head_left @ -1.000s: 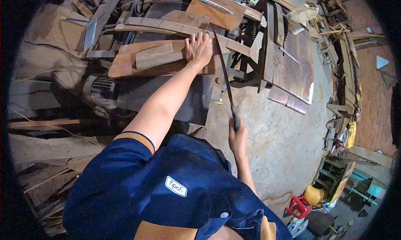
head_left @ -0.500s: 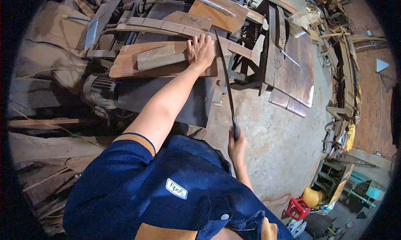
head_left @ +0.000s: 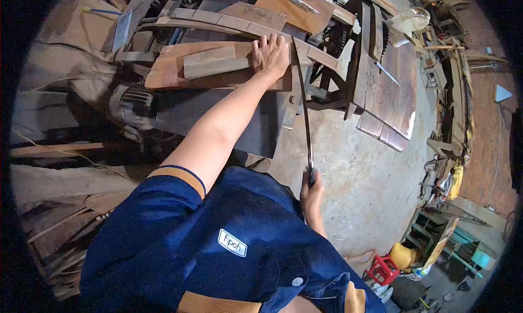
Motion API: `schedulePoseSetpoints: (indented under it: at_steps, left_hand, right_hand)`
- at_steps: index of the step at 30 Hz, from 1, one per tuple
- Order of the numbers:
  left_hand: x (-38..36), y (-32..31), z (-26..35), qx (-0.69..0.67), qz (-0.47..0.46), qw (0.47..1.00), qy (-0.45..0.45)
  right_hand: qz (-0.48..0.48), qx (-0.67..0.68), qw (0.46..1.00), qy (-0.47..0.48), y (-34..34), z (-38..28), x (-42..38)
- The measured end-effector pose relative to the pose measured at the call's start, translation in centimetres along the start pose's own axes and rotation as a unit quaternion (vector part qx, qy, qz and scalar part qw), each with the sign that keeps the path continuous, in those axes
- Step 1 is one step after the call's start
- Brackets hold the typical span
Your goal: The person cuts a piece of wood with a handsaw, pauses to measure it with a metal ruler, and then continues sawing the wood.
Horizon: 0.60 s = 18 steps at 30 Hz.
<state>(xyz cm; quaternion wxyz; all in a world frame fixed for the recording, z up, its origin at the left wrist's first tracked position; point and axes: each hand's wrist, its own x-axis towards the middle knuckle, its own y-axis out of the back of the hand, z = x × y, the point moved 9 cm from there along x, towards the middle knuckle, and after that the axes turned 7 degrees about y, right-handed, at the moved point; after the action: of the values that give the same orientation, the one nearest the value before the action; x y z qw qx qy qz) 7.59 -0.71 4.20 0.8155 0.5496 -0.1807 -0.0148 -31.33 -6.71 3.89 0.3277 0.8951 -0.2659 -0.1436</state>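
Observation:
My left hand (head_left: 271, 56) lies with fingers apart on a reddish-brown board (head_left: 163, 67), pressing near its right end. Beside the fingers, a greyish wooden block (head_left: 215, 63) rests on the same board. My right hand (head_left: 312, 197) is wrapped round the dark handle of a handsaw (head_left: 306, 116), below and to the right of the board. The long thin blade points up and away, seen nearly edge-on, and its far end meets the board's right end beside my left hand. Behind the board runs a long curved wooden strip (head_left: 229, 23).
A dark machine table (head_left: 218, 122) supports the board, with a motor (head_left: 133, 107) at its left. A wooden-topped bench (head_left: 387, 89) stands right, a knife (head_left: 387, 73) on it. Lower right are a red plastic stool (head_left: 382, 270) and stacked scrap.
The view has shifted slightly, so the bench things appear a little further right and up. My right hand and the saw sit slightly lower relative to the board; the left hand stays on the board.

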Motion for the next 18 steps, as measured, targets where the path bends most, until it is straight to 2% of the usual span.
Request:
schedulePoseSetpoints:
  at_steps: [1,3,5,7,9,11,13,14,17,18]
  left_hand:
    - [0.0,0.0,0.2,-0.003,0.008,1.000,-0.003]
    - [0.1,-0.1,0.4,-0.004,0.008,1.000,-0.010]
    - [0.0,-0.2,0.0,0.004,0.007,1.000,-0.015]
    - [-0.1,0.4,0.2,-0.012,0.065,0.998,-0.019]
    - [-0.2,0.6,0.4,-0.010,0.076,0.997,-0.029]
    - [0.1,0.4,0.3,0.002,-0.012,1.000,0.000]
    - [0.1,0.3,0.2,0.002,0.001,1.000,0.004]
    - [0.2,0.3,0.3,-0.003,-0.005,1.000,0.005]
    - [0.0,0.4,0.3,-0.006,0.001,1.000,-0.010]
    - [0.0,0.3,0.3,-0.006,-0.001,1.000,-0.012]
  right_hand:
    - [-0.015,-0.024,1.000,0.005,-0.6,-0.4,2.1]
    - [0.012,0.007,0.997,0.074,-2.9,-2.0,7.6]
    - [0.038,0.047,0.993,0.104,-5.0,-4.2,12.3]
    - [0.019,0.048,0.996,0.077,-5.0,-5.0,13.2]
    - [0.005,0.035,0.997,0.063,-4.3,-4.4,12.2]
    - [0.011,0.014,0.997,0.070,-3.2,-2.0,7.9]
    - [0.015,0.032,0.998,0.043,-2.1,0.2,3.1]
    - [-0.005,0.021,1.000,-0.003,-2.1,1.9,1.0]
    - [0.022,0.054,0.998,0.025,-2.2,1.2,1.9]
    - [0.004,0.057,0.997,0.043,-2.5,-1.1,4.7]
